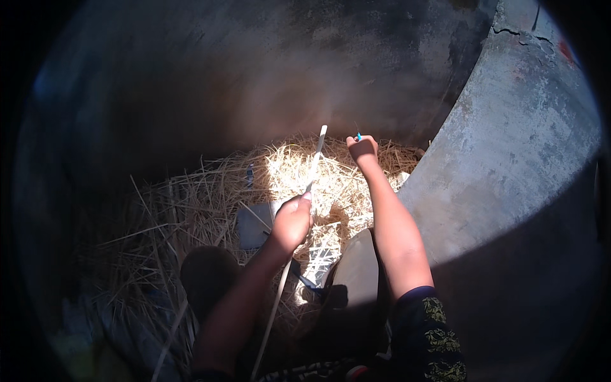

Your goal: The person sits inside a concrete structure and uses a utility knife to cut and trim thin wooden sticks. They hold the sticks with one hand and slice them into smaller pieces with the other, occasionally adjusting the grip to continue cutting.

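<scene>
Dark wall [191, 76] at the back, pale sloping slab [503, 134] on the right, loose straw [172, 223] heaped below, partly sunlit. Long pale strip [316, 156] stands over the straw — long axis runs away from the body, tip leaning slightly right; the length below the grip looks like the same piece. Left hand [294, 221] is the nearer one: fingers wrapped around the strip partway along. Right hand [363, 149] sits just right of the tip, apart from it, fingers curled around a small blue item [359, 136] — can't tell what kind.
</scene>
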